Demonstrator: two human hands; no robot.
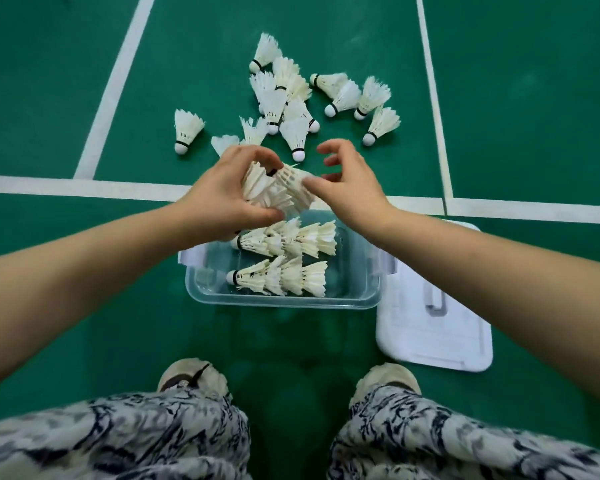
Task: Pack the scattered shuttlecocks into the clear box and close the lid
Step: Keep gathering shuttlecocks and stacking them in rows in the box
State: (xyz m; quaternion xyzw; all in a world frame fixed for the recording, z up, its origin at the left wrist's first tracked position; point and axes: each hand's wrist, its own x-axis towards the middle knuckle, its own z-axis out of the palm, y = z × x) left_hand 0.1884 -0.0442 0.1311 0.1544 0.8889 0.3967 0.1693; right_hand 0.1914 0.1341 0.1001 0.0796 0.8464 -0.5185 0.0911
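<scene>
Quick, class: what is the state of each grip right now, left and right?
Left grip: holds a shuttlecock stack.
Right grip: open, fingers loosely curled, thumb by the stack.

The left hand (222, 199) covers what is probably the cork end of the held shuttlecock stack (281, 194), so its count is unclear. It and the stack hide the clear box's (281, 303) 12 o'clock wall. The right forearm (465, 258) crosses the lid's (430, 341) 12 o'clock edge. Patterned trousers (118, 438), blurred, run off the 6 o'clock edge.

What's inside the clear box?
Two nested rows of shuttlecocks lying sideways, corks left. The far edge of the clear box is hidden behind the left hand and the bunch it holds.
</scene>
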